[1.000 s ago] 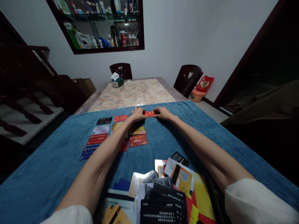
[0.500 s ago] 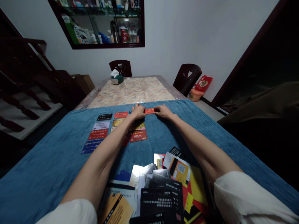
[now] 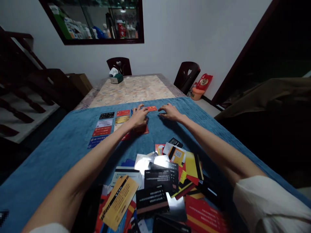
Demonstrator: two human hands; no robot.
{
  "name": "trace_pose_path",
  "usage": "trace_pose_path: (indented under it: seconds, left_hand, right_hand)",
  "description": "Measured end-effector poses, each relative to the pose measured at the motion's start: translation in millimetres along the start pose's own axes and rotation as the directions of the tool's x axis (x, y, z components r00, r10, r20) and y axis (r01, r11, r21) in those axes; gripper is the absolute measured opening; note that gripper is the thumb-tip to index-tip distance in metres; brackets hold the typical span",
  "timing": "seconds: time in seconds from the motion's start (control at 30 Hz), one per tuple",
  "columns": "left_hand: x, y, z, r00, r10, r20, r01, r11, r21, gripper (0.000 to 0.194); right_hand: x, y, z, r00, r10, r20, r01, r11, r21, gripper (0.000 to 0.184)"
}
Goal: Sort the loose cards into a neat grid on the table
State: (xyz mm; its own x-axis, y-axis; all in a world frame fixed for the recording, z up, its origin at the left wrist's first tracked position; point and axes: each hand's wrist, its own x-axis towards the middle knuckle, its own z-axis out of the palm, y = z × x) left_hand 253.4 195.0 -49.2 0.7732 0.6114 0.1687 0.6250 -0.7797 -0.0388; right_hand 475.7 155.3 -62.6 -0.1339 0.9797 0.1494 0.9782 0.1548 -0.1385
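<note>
A small red card [image 3: 152,108] lies flat at the far end of the blue cloth, right of the other laid-out cards. My left hand [image 3: 140,117] hovers just left of it with bent, parted fingers, covering part of the third column. To the card's right, my right hand [image 3: 170,112] is open and apart from it, fingers curved downward. Left of my hands are rows of cards: a black card [image 3: 107,115], a white card [image 3: 104,123], a red numbered card [image 3: 102,130] and a blue card [image 3: 97,141], with a gold card [image 3: 121,119] beside them.
A loose heap of cards lies close to me, including a yellow striped card [image 3: 120,202] and a black card with white print [image 3: 152,200]. The blue cloth [image 3: 58,155] covers the near table. A tissue box [image 3: 116,78] stands beyond, near two chairs.
Both hands have let go of the small red card, which stays on the cloth. My left hand has drawn back toward me, and my right hand has parted from the card. The view has shifted.
</note>
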Motion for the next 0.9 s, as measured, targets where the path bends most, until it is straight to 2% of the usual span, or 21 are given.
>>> trace_pose_path:
  seconds: [0.27,0.57,0.77,0.9]
  left_hand:
    - [-61.7,42.8,-23.9,0.994,0.107,0.013,-0.107,0.993,-0.042,0.044]
    - [-119.5,74.3,-32.8,0.980,0.195,0.030,-0.190,0.975,-0.111,0.043]
    - [-156.2,88.3,-40.4,0.975,0.215,0.062,-0.206,0.970,-0.126,0.037]
    - [-182.6,93.5,-40.9,0.971,0.236,0.044,-0.226,0.961,-0.160,0.038]
  right_hand:
    - [-62.5,-17.8,-9.0,0.987,-0.119,-0.112,0.127,0.990,0.066,0.032]
    - [-131.2,-35.8,-6.8,0.943,-0.257,-0.212,0.295,0.939,0.176,0.021]
    - [-168.0,-71.9,-9.0,0.878,-0.381,-0.290,0.447,0.870,0.209,0.016]
    - [-189.1,-102.9,-13.0,0.862,-0.441,-0.251,0.493,0.845,0.207,0.017]
